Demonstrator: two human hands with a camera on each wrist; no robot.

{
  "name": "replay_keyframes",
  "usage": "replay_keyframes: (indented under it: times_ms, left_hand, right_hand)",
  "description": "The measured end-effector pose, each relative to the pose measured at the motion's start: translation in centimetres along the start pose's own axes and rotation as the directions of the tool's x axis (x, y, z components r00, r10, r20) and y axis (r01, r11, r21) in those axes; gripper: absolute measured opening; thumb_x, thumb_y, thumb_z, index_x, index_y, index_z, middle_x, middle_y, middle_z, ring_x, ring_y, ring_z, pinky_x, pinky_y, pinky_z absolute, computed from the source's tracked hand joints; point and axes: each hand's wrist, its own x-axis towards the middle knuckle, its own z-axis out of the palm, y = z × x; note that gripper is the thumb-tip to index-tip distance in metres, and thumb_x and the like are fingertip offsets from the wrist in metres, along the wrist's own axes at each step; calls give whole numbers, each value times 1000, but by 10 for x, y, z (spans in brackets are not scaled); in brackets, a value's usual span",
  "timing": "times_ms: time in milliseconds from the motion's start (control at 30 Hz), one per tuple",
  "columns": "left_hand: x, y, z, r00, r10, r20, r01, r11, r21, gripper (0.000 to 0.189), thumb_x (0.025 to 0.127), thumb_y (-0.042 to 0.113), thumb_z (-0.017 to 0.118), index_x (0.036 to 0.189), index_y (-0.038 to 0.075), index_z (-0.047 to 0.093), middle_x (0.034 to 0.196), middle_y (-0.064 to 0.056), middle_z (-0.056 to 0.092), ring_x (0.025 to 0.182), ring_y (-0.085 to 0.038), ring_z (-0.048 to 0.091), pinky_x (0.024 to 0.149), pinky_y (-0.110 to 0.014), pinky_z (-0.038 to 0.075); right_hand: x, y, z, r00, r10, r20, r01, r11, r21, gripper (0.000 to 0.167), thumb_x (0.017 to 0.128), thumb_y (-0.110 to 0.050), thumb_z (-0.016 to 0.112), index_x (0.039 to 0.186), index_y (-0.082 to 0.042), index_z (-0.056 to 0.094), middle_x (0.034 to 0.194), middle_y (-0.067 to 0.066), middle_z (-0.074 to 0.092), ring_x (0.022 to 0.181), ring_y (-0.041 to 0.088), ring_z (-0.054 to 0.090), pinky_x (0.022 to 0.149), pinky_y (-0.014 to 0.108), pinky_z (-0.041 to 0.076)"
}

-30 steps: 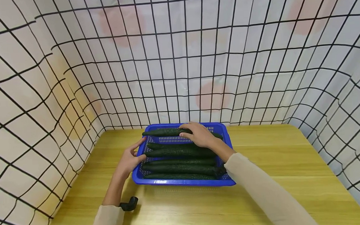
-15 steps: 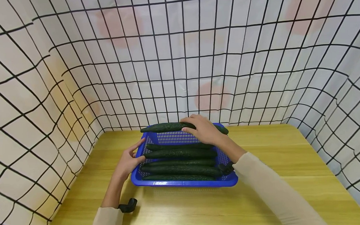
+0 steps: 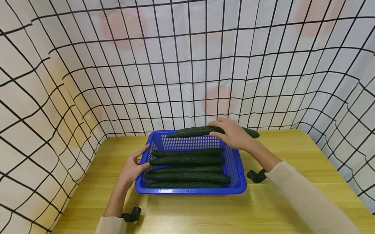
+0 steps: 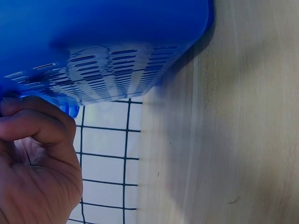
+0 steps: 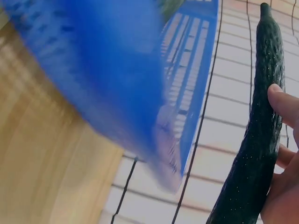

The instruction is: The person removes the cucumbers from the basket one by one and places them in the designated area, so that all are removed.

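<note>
A long dark green cucumber (image 3: 192, 131) is held by my right hand (image 3: 233, 133) above the back right rim of a blue plastic basket (image 3: 190, 191). In the right wrist view, the thumb and fingers wrap the middle of this cucumber (image 5: 261, 121). Several more cucumbers (image 3: 187, 160) lie side by side inside the basket. My left hand (image 3: 133, 169) grips the basket's left rim, its thumb over the edge. From the left wrist view, the curled fingers of the left hand (image 4: 39, 154) meet the blue rim, partly out of frame.
The basket stands on a wooden table (image 3: 192, 219). Black wire mesh (image 3: 195, 71) over pale cloth walls in the back and both sides. Dark wrist devices (image 3: 256, 176) stick out beneath the sleeves.
My right hand has lifted the cucumber from the back of the basket and carried it to the right, partly past the rim. My left hand keeps its grip on the basket.
</note>
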Motion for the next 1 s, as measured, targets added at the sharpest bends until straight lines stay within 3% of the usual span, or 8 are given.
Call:
replay_keyframes:
  times_ms: [133,433,1000]
  left_hand:
    - [0,-1,-1,1000,-1,4,1,1000,7,78,90,5,66,159,34,41,78,-11,68,64,-23,71,65,-40,65]
    - [0,0,-1,1000,-9,-6,9,1000,20,78,90,6,67,158,35,42,75,-10,66,63,-23,71,64,-40,65]
    - [0,0,0,1000,-16,-13,17,999,32,78,90,6,66,158,35,42,74,-7,63,62,-22,69,65,-39,65]
  right_hand:
    - [-12,17,-4,1000,20,-8,-20,1000,3,46,105,-36,58,145,-15,59,141,17,59,135,43,51,113,69,37]
    - [-48,54,-20,997,71,-31,-71,997,-8,45,106,-33,55,146,-12,57,141,21,57,135,47,48,112,73,31]
    - [-113,126,-48,985,156,-68,-156,988,4,48,107,-30,55,146,-3,53,143,28,51,131,53,43,100,72,38]
